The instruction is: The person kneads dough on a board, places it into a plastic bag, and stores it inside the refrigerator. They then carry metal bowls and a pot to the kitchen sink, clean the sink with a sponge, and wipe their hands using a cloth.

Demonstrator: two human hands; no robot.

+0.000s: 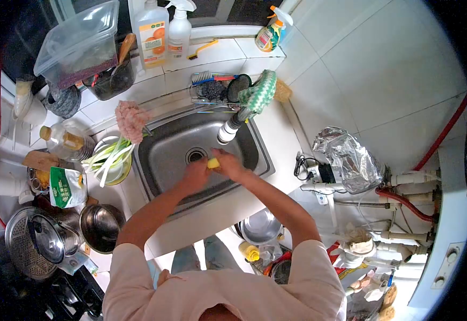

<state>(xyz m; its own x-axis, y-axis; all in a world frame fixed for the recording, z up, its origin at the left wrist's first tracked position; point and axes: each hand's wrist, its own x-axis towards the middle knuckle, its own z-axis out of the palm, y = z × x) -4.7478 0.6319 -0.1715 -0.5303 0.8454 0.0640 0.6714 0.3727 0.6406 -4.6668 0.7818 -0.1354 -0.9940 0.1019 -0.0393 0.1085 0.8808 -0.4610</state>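
Note:
Over the grey metal sink (164, 152), my two hands meet close to the drain (195, 155). Between them is a small yellow piece (213, 163); too little of it shows to tell its kind. My right hand (229, 165) has its fingers closed around the right side of this piece. From the left, my left hand (195, 174) is closed against the other side, its fingertips partly hidden. The faucet (228, 131), with a white and black head, hangs just above my right hand, apart from it.
Spring onions (107, 158) lie across a bowl left of the sink, near a pink fluffy cloth (131, 120). A green-and-white knitted cover (259, 93) sits on the faucet. A metal pot (102, 227) stands at lower left. Bottles (153, 37) line the back ledge.

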